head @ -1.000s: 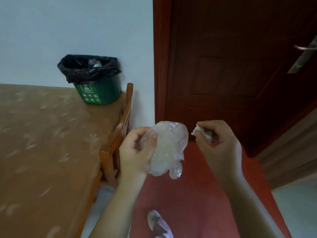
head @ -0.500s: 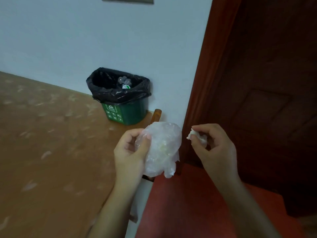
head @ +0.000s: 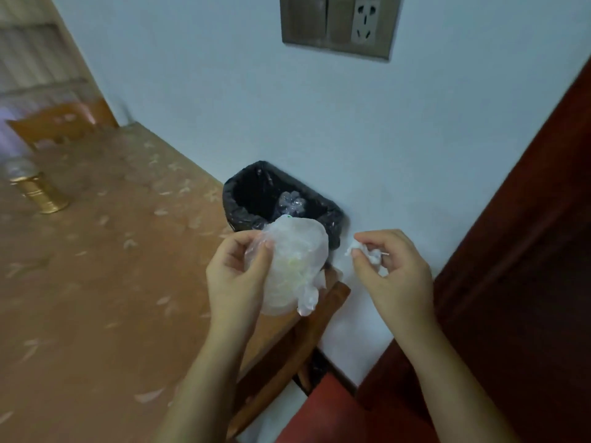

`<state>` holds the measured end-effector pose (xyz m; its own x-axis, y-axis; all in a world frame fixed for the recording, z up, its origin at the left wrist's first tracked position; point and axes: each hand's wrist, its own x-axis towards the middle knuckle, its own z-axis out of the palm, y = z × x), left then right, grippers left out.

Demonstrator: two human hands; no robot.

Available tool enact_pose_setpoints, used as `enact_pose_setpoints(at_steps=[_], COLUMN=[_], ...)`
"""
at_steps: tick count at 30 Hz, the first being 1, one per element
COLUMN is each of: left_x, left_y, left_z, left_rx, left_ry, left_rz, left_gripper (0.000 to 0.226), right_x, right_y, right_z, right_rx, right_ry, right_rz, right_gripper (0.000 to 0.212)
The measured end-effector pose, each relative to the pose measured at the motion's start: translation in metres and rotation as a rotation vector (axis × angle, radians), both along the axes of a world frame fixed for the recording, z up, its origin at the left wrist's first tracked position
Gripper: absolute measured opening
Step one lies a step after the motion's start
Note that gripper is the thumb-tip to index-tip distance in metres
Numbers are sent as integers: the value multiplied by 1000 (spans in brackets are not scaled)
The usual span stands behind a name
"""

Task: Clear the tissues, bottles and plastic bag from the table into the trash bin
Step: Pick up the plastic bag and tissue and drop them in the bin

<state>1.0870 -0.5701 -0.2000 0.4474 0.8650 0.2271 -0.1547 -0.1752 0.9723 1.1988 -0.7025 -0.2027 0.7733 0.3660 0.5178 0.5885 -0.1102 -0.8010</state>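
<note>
From the head camera, the trash bin [head: 256,199] sits on the table [head: 96,282], at its far corner by the pale wall [head: 383,139]. A shiny, wrinkly black liner covers the bin's rim, and something clear and crinkly lies inside.

Just in front of the bin, the left hand [head: 236,279] holds a plastic bag [head: 294,266]. The bag is thin, cloudy white and puffed into a round lump, with a little tail hanging down. Its long side runs up and down, and its top overlaps the bin's near rim. The thumb and fingers are curled and pinch the bag's left side.

To the right of the bin, in front of the wall, the right hand [head: 393,273] pinches a small crumpled white tissue [head: 367,254] between thumb and fingertips. The tissue is soft and lumpy, with no clear long side.

The table top is brown and smooth, with pale leaf shapes on it. Far to the left of the bin stands a round gold jar [head: 41,195], looking blurry.
</note>
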Motion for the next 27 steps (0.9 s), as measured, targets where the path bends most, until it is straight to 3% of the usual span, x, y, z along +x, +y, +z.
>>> enact_pose_setpoints(at_steps=[3, 10, 21, 27], left_x=[15, 42, 101, 130], left_y=[11, 51, 122, 149], left_z=[13, 31, 32, 13], left_rx=[41, 96, 264, 379], left_ry=[-6, -12, 57, 204], left_rz=[84, 242, 242, 161], left_gripper=[28, 20, 27, 18], right_x=[25, 59, 99, 112], right_y=[18, 59, 111, 130], right_z=[4, 10, 12, 6], right_rx=[13, 26, 55, 40], right_ry=[11, 38, 53, 34], right_rz=[110, 227, 164, 127], right_gripper=[12, 15, 17, 17])
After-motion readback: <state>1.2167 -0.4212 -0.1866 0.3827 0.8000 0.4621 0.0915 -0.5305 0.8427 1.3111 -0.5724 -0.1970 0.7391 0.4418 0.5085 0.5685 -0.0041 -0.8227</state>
